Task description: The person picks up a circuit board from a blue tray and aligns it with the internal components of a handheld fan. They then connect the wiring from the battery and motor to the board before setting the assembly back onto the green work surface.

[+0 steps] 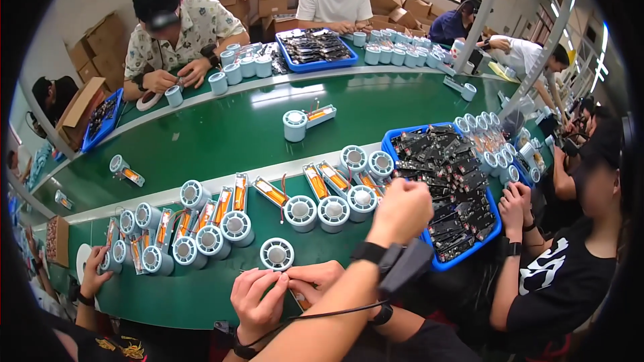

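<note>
At the near edge of the green bench, a round pale-blue fan unit (276,255) with a slotted face stands just past my fingertips. My left hand (258,298) is closed in a pinch at its near rim. From the right, my right hand (315,280) meets it, thumb and fingers pressed together; the small piece between them is hidden. An open handle with an orange battery (300,299) shows partly beneath my right hand. Another person's forearm (322,318) crosses over my arms, its closed hand (404,209) beside the blue tray (439,266) of black circuit boards.
Several fan units (333,211) with orange batteries and loose wires line the bench's far side. Behind them, a green conveyor (228,127) carries a fan unit (294,125). A co-worker's hand (96,271) is at the left group. Another co-worker's hands (516,208) are right of the tray.
</note>
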The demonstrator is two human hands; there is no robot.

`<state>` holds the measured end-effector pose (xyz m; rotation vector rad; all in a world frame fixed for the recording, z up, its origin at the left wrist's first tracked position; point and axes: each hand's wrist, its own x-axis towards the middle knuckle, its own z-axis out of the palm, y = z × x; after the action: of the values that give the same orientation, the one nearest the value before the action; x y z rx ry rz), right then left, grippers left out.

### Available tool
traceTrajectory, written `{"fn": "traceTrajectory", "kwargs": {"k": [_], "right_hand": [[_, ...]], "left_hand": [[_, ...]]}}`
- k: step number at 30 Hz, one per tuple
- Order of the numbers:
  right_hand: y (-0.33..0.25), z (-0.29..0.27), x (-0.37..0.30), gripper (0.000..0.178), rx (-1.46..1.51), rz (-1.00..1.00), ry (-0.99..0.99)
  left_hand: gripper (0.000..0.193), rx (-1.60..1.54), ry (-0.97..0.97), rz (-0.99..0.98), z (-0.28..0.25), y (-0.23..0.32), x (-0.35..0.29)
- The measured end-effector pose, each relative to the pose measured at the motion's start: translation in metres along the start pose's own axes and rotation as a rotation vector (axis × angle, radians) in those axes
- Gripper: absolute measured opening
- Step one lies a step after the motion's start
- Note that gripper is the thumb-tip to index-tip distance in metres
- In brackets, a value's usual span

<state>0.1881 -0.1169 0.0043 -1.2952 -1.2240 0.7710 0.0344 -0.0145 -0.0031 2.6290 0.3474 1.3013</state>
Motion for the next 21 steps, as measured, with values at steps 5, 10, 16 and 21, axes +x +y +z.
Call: {"fn": "traceTrajectory", "kwargs": {"k": [5,10,16,21], "right_hand": [[0.017,0.009,-0.008,0.011,0.010,0.115,-0.031],[0.018,0.011,-0.004,0.012,-0.079,-0.101,0.054],[-0.003,0.005,0.000,0.017,-0.282,0.069,0.013],[-0.007,0.001,-0.007,0.022,-0.284,0.041,-0.001]], "left_hand": [[0.021,-0.020,-0.038,0.005,-0.007,0.002,0.008],[0.022,-0.048,0.008,-0.086,-0.008,0.006,0.005],[0.027,-0.107,-0.005,-0.166,0.000,0.003,-0.003],[0.032,-0.175,-0.022,-0.221,0.001,0.007,-0.009]]}}
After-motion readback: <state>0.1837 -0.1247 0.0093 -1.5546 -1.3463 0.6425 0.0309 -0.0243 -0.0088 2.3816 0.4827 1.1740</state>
